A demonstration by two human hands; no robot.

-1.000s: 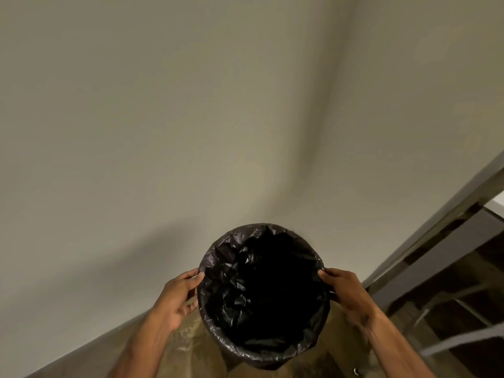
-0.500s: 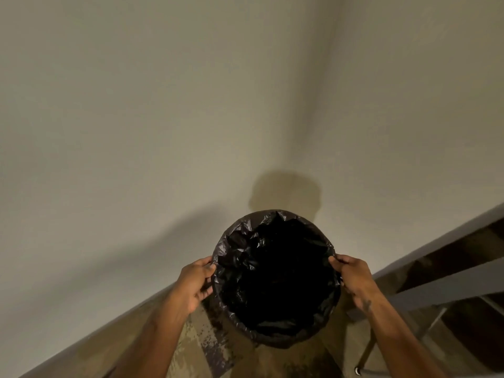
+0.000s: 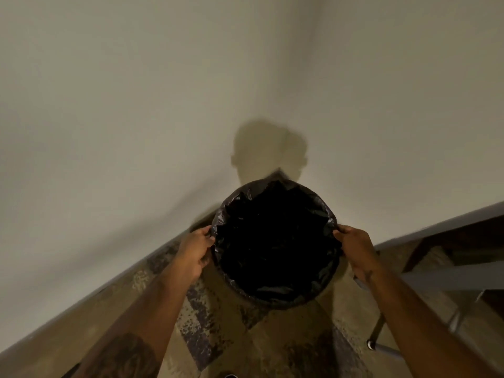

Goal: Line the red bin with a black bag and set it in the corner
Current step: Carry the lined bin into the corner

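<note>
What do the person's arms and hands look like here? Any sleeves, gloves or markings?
Both hands are bare: the left hand and right hand wear no gloves, and I see no rings or watch. No sleeves reach the forearms. The left forearm carries a large dark tattoo; a small dark mark sits at the right wrist.

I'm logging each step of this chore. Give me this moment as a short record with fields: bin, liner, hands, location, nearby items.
bin: round, upright, its outside hidden by the black bag
liner: black bag folded over the whole rim
left hand: grips the rim's left side
right hand: grips the rim's right side
location: at the corner where two pale walls meet, over patterned carpet
nearby items: metal-legged furniture at right
</note>
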